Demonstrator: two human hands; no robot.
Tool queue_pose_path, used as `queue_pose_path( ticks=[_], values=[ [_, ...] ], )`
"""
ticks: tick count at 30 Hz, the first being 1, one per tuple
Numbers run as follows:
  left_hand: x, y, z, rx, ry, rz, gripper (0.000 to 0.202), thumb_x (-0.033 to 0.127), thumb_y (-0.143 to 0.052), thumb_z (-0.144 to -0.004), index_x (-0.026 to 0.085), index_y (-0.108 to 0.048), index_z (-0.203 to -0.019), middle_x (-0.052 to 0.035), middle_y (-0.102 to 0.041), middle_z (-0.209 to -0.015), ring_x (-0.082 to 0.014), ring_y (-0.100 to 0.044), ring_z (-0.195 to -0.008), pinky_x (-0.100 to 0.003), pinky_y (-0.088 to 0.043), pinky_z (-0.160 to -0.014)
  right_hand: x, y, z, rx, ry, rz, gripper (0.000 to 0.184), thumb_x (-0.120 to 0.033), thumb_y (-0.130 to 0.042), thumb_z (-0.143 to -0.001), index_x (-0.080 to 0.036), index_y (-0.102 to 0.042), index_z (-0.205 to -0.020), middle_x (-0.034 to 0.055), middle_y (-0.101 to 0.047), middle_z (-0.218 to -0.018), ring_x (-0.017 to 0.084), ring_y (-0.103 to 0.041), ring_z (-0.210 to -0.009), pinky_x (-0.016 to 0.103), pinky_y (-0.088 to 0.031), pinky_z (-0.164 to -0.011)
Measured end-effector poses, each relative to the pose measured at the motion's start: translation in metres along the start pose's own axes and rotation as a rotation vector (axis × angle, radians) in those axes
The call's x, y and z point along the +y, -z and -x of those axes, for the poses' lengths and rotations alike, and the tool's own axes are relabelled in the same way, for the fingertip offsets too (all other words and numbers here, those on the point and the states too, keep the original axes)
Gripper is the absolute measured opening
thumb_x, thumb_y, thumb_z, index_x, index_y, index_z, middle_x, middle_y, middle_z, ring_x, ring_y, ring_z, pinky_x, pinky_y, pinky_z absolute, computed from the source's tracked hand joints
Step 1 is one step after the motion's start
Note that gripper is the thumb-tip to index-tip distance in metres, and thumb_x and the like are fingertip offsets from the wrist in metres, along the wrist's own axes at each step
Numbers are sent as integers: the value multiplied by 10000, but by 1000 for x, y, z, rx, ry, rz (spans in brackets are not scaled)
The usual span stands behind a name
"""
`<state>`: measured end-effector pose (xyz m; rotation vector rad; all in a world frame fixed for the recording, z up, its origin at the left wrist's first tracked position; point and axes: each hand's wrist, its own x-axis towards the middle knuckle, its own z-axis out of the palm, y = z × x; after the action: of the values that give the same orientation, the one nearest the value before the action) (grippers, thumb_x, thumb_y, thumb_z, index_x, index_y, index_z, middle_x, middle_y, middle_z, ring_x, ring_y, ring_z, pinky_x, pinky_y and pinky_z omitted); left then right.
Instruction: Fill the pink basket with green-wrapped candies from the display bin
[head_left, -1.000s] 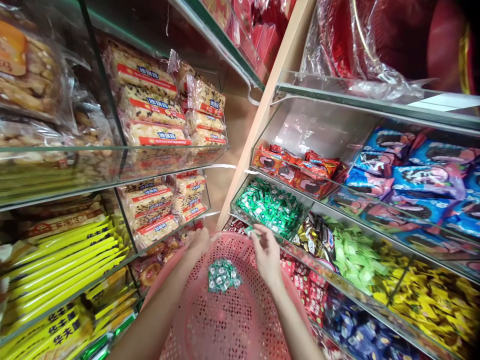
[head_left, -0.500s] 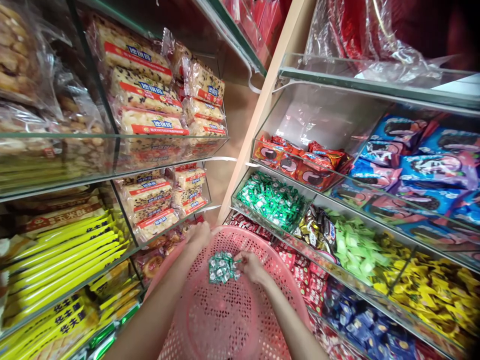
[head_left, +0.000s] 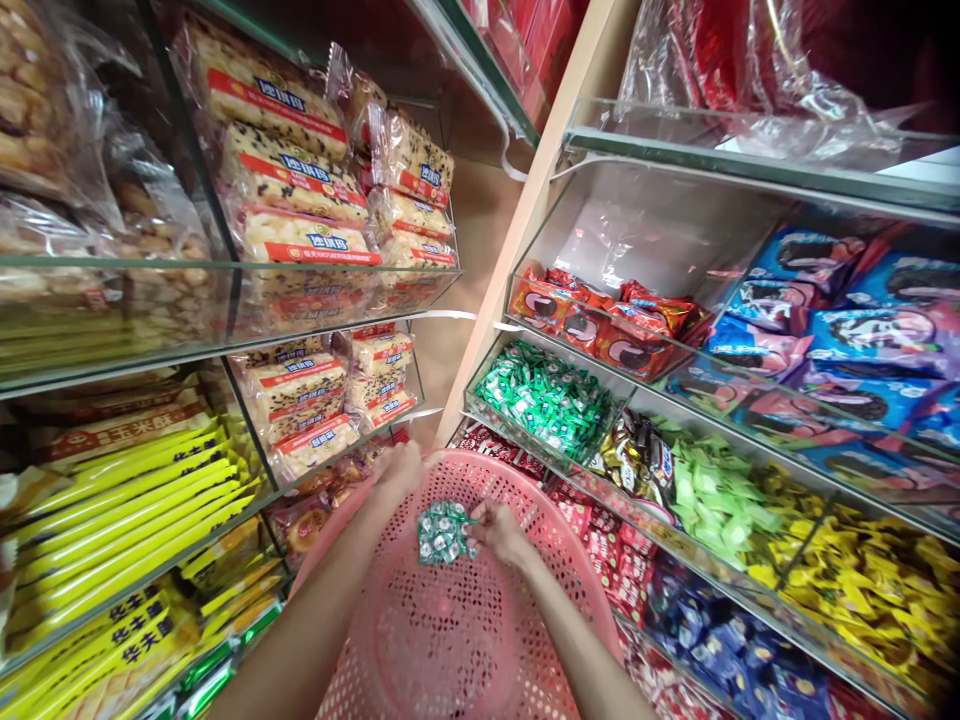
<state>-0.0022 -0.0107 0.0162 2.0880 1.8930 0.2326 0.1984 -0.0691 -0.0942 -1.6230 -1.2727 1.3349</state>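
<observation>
A pink perforated plastic basket (head_left: 445, 620) is in front of me. My left hand (head_left: 400, 468) is closed round its far rim, left of the middle. Inside the basket is a small bunch of green-and-silver wrapped candies (head_left: 441, 534), which looks to be in a clear bag. My right hand (head_left: 496, 530) pinches the right end of this bunch, fingers closed. Whether the bunch rests on the basket wall or hangs just above it, I cannot tell.
Beyond the basket, a clear bin holds green wrapped candies (head_left: 544, 400). Light-green candies (head_left: 716, 495) and yellow candies (head_left: 877, 570) lie to its right. On the left, glass-fronted shelves carry packaged rice cakes (head_left: 300, 235) and yellow packets (head_left: 135, 500). A wooden post (head_left: 517, 230) stands between.
The view has shifted very slightly. Both hands, the basket and the candy bunch keep nearly the same places.
</observation>
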Motion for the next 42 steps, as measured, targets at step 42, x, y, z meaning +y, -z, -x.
queue_pose_path(
  ticks=[42],
  values=[
    [5,11,0,-11,-7,43,718,703,-254,-796,139,-648,-1001,-209,-667,-1065,-356,-599,-1046,-414,-456,-833,-202,67,44,750,258,1171,188,-358,-587,-797,-189,-564,-877,103,-657,-856,220,-615,-786,268,-339,-583]
  ],
)
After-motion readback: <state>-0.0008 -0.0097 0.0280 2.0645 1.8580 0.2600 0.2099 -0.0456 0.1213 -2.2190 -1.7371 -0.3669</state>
